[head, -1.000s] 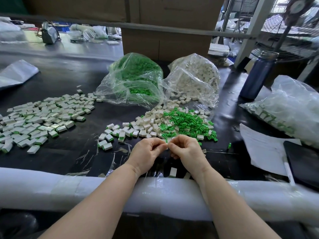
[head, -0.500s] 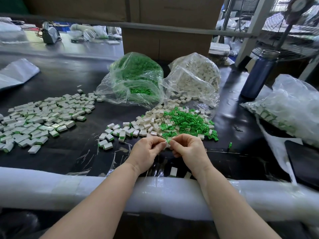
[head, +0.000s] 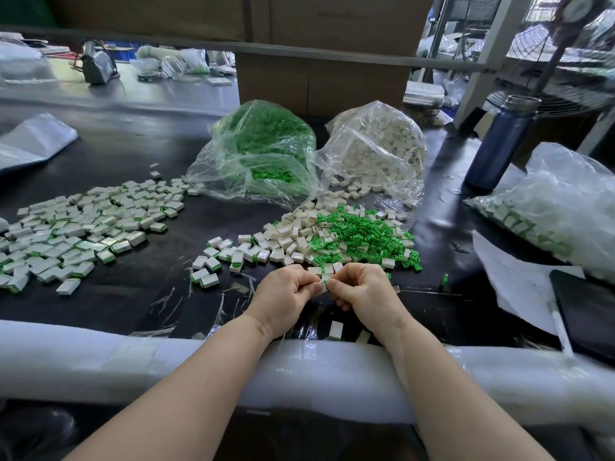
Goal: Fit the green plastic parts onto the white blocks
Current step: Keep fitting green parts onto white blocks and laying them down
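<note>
My left hand [head: 284, 294] and my right hand [head: 364, 289] meet fingertip to fingertip just in front of the loose heap. Between them they pinch a small white block [head: 323, 285] with a bit of green showing at its top; most of it is hidden by my fingers. Behind the hands lies a pile of loose green plastic parts [head: 361, 234] mixed with bare white blocks [head: 293, 232]. Several fitted blocks [head: 83, 227] with green ends are spread over the left of the black table.
A clear bag of green parts [head: 263, 154] and a clear bag of white blocks [head: 376, 148] stand behind the heap. A blue bottle [head: 499, 144], a bag of fitted blocks [head: 559, 207], paper [head: 519, 277] and a dark tablet [head: 589, 307] are on the right. A padded white edge [head: 100, 361] fronts the table.
Both hands have stayed together at the same spot, with only small finger movements on the block. The paper at the right lifted briefly and lies flat again.
</note>
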`<state>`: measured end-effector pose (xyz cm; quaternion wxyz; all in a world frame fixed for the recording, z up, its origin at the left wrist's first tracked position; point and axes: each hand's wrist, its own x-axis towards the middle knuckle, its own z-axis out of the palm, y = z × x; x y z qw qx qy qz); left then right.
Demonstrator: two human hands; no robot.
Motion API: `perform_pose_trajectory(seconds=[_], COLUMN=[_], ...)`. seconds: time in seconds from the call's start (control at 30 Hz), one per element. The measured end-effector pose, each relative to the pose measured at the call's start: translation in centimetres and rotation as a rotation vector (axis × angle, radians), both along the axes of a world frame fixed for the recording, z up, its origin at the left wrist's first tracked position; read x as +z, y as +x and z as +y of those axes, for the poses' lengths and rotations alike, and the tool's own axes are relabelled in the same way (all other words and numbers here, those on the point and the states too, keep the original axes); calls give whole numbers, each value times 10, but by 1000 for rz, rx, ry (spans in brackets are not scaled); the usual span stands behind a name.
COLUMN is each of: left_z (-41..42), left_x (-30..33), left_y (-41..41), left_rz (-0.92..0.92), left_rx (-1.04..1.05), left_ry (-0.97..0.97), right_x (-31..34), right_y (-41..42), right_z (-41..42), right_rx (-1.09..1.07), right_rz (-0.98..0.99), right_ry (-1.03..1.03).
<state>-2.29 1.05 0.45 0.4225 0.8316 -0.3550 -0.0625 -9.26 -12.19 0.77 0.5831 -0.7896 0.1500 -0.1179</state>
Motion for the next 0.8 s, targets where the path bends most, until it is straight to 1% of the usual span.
perform_pose_trajectory(seconds=[0.37,0.43,0.5,0.6,0.7,0.8], left_z=[-2,-2,-1,-2,-3,-2], left_x=[2,0,0,1,1,2], left_y=[-3,-1,0,0,-1,-3], left_rz=[-126,-71,22,156,226,292], left_rx=[-25,-18,10,50,48,23], left_ry=[59,36,-24,-141,-205,-242], right_x=[1,0,0,0,1,1], right_y=[-1,-1,-1,0,0,-1], right_z=[0,0,1,2,3,3], right_rx=[33,27,11,-23,-45,-38], right_rz=[16,0,-35,-95,-139,-153], right_ry=[-53,-47,-13,122,193,194])
